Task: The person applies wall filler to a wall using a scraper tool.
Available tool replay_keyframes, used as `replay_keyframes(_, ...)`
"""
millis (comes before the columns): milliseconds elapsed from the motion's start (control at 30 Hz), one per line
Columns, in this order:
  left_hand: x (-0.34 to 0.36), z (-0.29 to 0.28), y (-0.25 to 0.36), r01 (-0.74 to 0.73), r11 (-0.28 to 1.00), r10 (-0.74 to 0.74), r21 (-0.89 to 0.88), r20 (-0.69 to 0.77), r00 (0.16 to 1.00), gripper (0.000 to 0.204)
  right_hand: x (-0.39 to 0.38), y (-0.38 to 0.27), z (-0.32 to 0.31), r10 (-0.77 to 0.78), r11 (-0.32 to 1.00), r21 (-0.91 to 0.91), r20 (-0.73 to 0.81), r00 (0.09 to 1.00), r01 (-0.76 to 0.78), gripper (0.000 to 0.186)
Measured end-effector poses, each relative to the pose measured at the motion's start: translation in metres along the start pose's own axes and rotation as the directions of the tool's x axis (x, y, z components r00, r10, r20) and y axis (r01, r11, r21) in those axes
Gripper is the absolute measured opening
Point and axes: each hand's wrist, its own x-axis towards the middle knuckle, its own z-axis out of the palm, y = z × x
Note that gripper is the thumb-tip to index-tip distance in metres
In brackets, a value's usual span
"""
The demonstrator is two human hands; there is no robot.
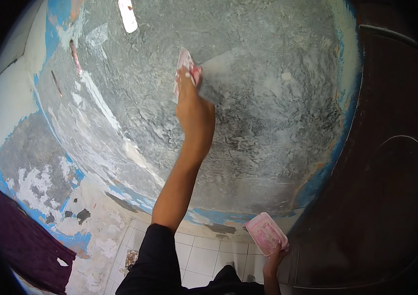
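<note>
My left hand is raised against the grey wall with its fingers closed round a flat putty scraper. Pale pink smears cover the scraper, and its blade lies at or very near the wall surface; blur hides the exact contact. Low on the right, my right hand grips the near edge of a shallow rectangular plastic tub. Pink and whitish paste coats the inside of the tub. Thin whitish smears show on the wall around the scraper.
A dark brown door stands to the right, beyond a blue-painted wall edge. White filler strips and narrow slots mark the wall's left part. A purple cloth hangs at lower left. White floor tiles lie below.
</note>
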Motion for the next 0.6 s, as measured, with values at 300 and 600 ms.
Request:
replay_keyframes(300,-0.067,0.065,0.068,-0.495,0.868,0.443,0.033,0.400,0.803,0.065,-0.010,-0.016,0.010,-0.022,1.000,-0.005,0.064,0.998,0.022,0.064)
replay_keyframes(600,0.005,0.062,0.018,-0.647,0.681,0.575,0.344,0.295,0.763,0.057,-0.010,0.008,-0.005,-0.007,1.000,-0.015,0.039,0.999,0.008,0.061)
